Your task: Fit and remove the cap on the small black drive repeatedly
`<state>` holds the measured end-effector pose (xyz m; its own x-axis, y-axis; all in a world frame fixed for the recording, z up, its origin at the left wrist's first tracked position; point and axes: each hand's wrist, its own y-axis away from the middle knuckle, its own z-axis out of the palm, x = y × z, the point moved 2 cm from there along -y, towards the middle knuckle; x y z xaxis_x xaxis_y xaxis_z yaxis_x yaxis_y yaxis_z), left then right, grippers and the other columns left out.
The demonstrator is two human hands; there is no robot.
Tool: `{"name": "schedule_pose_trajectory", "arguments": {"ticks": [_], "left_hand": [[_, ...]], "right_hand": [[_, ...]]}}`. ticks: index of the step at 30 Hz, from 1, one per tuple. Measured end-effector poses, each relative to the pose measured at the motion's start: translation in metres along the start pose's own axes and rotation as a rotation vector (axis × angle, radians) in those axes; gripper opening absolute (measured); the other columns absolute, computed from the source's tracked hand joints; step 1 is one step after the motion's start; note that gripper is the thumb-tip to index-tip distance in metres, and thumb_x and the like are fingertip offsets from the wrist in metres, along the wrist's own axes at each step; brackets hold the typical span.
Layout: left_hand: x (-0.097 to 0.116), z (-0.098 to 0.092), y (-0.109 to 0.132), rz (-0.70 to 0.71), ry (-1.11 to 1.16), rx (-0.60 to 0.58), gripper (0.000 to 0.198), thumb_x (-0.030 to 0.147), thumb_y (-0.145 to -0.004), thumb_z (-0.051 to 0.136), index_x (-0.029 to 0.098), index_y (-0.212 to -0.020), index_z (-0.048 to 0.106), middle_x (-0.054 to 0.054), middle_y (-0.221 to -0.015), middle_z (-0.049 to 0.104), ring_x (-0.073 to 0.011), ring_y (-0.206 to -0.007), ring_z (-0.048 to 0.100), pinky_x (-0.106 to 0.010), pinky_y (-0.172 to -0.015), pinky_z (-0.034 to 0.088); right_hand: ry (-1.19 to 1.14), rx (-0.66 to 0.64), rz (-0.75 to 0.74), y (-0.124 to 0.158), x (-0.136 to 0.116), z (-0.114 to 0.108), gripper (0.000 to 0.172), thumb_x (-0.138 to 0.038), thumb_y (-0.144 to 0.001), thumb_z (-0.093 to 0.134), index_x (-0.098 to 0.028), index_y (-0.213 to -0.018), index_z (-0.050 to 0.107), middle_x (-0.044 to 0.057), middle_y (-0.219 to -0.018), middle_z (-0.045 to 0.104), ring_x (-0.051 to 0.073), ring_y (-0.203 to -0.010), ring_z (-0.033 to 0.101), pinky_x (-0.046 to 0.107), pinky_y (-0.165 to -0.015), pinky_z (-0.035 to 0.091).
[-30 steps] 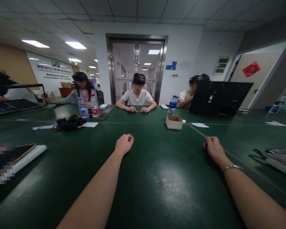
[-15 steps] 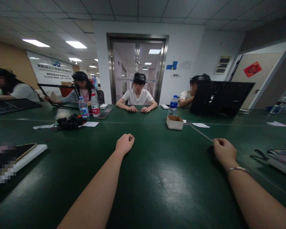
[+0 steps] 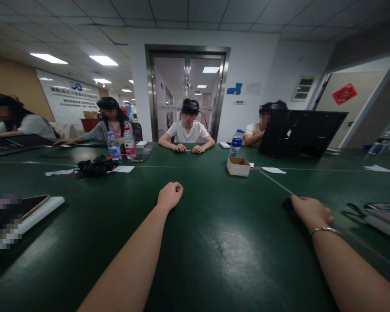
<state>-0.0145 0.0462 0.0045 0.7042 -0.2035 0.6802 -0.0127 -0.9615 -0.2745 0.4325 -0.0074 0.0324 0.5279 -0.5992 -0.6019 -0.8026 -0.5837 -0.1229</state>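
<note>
Left hand (image 3: 170, 197) loosely curled, nothing visible inside; right hand (image 3: 311, 212) closed near strip (image 3: 277, 182), hold unclear; jerking might jog far box (image 3: 237, 170).

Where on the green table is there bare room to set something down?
Widest is the table between the left hand and right hand, short of the box. Another patch lies between the left arm and white slab. Crowded: around the left two bottles, black bundle and paper.
</note>
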Motion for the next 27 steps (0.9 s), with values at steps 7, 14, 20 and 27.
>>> {"name": "schedule_pose_trajectory", "arguments": {"ticks": [7,14,20,27], "left_hand": [[0.001,0.001,0.0,0.008,-0.049,-0.002,0.018,0.034,-0.08,0.052,0.023,-0.083,0.066,-0.006,-0.089,0.061,-0.0193,-0.078,0.057,-0.028,-0.068,0.042],[0.008,0.002,-0.005,-0.031,0.195,0.101,0.019,0.029,-0.085,0.043,0.018,-0.089,0.059,-0.008,-0.094,0.06,-0.0178,-0.08,0.056,-0.029,-0.07,0.044],[0.011,0.02,-0.014,-0.236,0.759,0.09,0.024,0.025,-0.086,0.039,0.015,-0.092,0.059,-0.005,-0.083,0.056,-0.0081,-0.056,0.047,-0.02,-0.052,0.04],[0.012,0.026,-0.015,-0.256,0.994,0.203,0.021,0.026,-0.086,0.039,0.015,-0.089,0.057,-0.004,-0.083,0.057,-0.0077,-0.06,0.051,-0.019,-0.052,0.042]], "right_hand": [[-0.056,0.058,-0.008,-0.007,0.004,0.005,0.016,-0.037,-0.06,0.061,-0.021,-0.059,0.061,0.021,-0.085,0.061,0.044,-0.108,0.046,0.057,-0.084,0.034],[0.096,0.272,-0.258,0.031,-0.02,-0.011,0.034,-0.037,-0.08,0.044,-0.019,-0.099,0.065,0.022,-0.113,0.055,0.04,-0.109,0.045,0.055,-0.082,0.036],[-0.1,0.13,-0.811,0.096,-0.092,0.014,0.024,-0.029,-0.079,0.047,-0.018,-0.09,0.066,0.012,-0.096,0.061,0.027,-0.095,0.051,0.042,-0.082,0.04],[-0.518,-0.736,-0.938,0.215,-0.174,0.11,0.019,-0.033,-0.074,0.059,-0.021,-0.088,0.062,-0.001,-0.071,0.06,0.013,-0.062,0.052,0.026,-0.059,0.041]]}}
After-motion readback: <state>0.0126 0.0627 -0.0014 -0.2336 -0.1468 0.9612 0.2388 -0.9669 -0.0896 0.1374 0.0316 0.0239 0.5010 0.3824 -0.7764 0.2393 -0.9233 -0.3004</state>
